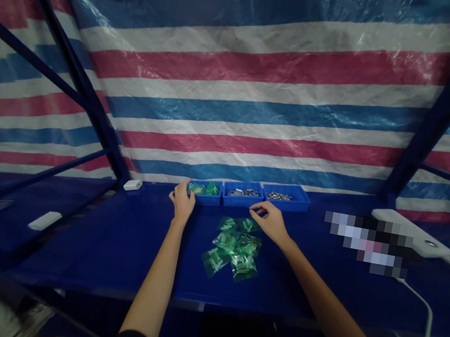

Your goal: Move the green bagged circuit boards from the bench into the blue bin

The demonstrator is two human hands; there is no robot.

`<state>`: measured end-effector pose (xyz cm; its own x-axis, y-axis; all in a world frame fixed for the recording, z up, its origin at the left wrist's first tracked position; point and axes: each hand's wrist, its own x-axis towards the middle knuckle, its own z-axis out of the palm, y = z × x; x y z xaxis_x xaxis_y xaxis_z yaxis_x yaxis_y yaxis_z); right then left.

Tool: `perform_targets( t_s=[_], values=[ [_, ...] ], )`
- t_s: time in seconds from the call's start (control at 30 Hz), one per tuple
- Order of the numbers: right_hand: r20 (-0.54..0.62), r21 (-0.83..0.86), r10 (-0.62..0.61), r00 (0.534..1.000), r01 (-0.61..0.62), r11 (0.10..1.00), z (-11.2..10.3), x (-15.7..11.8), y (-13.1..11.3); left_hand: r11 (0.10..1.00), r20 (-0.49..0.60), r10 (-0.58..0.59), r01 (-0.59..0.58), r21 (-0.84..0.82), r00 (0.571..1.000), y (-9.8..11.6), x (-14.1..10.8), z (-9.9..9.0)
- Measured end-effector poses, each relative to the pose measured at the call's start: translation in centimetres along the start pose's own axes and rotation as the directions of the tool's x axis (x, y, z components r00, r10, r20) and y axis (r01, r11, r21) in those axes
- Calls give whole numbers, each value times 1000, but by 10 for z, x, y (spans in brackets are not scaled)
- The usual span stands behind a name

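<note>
My left hand [183, 203] is at the left end of a blue bin [209, 200], its fingers curled about the near corner. Inside that bin lie green plastic bags [210, 188]. Over the table, my right hand [271, 221] has thumb and forefinger bent toward each other in a pinch; anything between the fingertips is too small to make out. Just below and left of it, several clear green bags [243, 265] with small pale pieces inside lie in a loose group on the blue table [188, 278].
A middle blue bin [241, 200] and a right blue bin [300, 202] hold small metal parts. At right lie a white power bank [414, 234], a blurred-out object and white cables [429, 309]. A small white box [132, 185] sits at left. Dark blue posts [433, 124] frame a striped sheet [266, 83].
</note>
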<state>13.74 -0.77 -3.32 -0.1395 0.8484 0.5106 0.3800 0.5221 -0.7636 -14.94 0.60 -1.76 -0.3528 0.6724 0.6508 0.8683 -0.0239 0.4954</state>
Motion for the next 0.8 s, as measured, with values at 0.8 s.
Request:
perform_targets(
  t_s=[0.8],
  values=[
    [7,-82,96,995,-95,992,-5,3,9,837,273,519,-418,-353,810,89,-45,5]
  ],
)
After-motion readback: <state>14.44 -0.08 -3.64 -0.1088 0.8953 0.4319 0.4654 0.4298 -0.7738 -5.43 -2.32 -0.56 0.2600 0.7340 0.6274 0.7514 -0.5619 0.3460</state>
